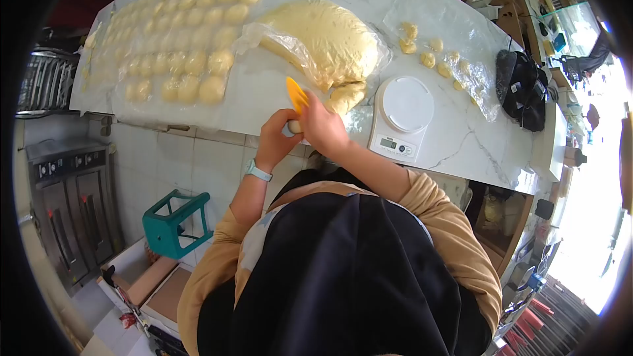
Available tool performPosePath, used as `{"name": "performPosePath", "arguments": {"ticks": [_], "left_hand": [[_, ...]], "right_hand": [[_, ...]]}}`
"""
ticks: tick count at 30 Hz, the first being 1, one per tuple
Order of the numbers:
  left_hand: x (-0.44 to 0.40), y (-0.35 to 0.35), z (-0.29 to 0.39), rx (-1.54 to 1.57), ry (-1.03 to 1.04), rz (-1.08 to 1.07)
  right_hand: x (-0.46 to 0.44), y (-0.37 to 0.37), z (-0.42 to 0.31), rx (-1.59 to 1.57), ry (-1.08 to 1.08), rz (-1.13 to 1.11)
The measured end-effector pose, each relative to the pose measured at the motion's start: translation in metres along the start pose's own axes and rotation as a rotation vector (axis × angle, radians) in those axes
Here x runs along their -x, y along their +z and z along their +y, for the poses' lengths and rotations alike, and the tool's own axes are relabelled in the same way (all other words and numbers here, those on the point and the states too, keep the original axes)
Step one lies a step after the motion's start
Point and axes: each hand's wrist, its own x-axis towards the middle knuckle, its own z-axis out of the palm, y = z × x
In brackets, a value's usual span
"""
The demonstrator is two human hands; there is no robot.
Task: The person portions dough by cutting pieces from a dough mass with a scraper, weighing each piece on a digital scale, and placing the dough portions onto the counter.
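Over the table's front edge my hands meet. My left hand (273, 138) curls its fingers round a small pale round piece (294, 127) that looks like dough. My right hand (324, 126) is closed on an orange flat, leaf-shaped tool (297, 95), its tip pointing up and away; the grip hides its lower part. Just beyond lies a big mass of yellow dough (320, 33), partly wrapped in clear plastic, with a lump (346, 97) sticking out at the front. A white kitchen scale (405, 115) stands right of my right hand.
Rows of dough balls (191, 33) lie under plastic film at the left. Several small dough pieces (428, 59) sit on plastic (475, 86) at the right, by a black bag (521, 86). A green stool (161, 227) and a metal oven (76, 204) stand below left.
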Motion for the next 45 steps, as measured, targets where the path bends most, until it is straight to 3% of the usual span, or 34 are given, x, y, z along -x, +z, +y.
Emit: {"name": "performPosePath", "arguments": {"ticks": [3,5,6,7,9,12,15,16,19,20,24,26,30,33,36,39,42,44,45], "left_hand": [[0.003,0.000,0.010,0.354,-0.264,-0.036],[-0.012,0.001,0.034,0.513,-0.448,-0.104],[-0.020,0.007,0.045,0.592,-0.541,-0.145],[-0.030,0.016,0.048,0.639,-0.567,-0.241],[-0.062,0.043,0.055,0.730,-0.600,-0.446],[-0.093,0.096,0.095,0.891,-0.447,-0.425],[-0.106,0.137,0.096,0.353,0.175,-0.277],[-0.110,0.142,0.093,0.262,0.242,-0.362],[-0.101,0.124,0.114,-0.101,0.131,-0.328],[-0.095,0.117,0.113,0.013,0.120,-0.249],[-0.061,0.075,0.072,-0.142,0.321,0.014],[-0.037,0.053,0.064,-0.274,0.171,0.079],[-0.012,0.040,0.030,-0.076,-0.089,-0.110],[-0.027,0.043,0.029,0.067,-0.178,-0.127],[-0.032,0.075,0.035,0.642,-0.334,0.026],[-0.014,0.083,0.025,0.363,-0.252,0.031],[-0.003,0.056,0.043,-0.396,0.183,-0.002],[-0.005,0.054,0.064,-0.293,0.169,0.189],[-0.010,0.056,0.073,-0.210,0.180,0.188]], "right_hand": [[0.044,0.004,0.042,-0.093,0.190,0.072],[0.047,-0.024,0.051,-0.023,-0.204,0.478],[0.048,-0.042,0.046,-0.185,-0.064,0.593],[0.050,-0.059,0.042,-0.346,0.078,0.712],[0.048,-0.093,0.054,-0.324,0.142,0.986],[0.054,-0.141,0.058,-0.247,0.184,1.206],[0.066,-0.170,0.061,-0.303,0.156,1.293],[0.069,-0.174,0.064,-0.342,0.124,1.320],[0.082,-0.185,0.072,-0.324,0.149,1.350],[0.087,-0.189,0.076,-0.297,0.156,1.358],[0.116,-0.202,0.091,-0.274,0.215,1.411],[0.121,-0.208,0.094,-0.346,0.209,1.444],[0.126,-0.210,0.097,-0.491,0.152,1.447],[0.122,-0.209,0.091,-0.563,0.131,1.429],[0.117,-0.206,0.090,-0.570,0.124,1.425],[0.119,-0.207,0.087,-0.491,0.151,1.443],[0.124,-0.211,0.090,-0.410,0.141,1.457],[0.131,-0.213,0.093,-0.418,0.135,1.457],[0.133,-0.213,0.093,-0.451,0.136,1.455]]}}
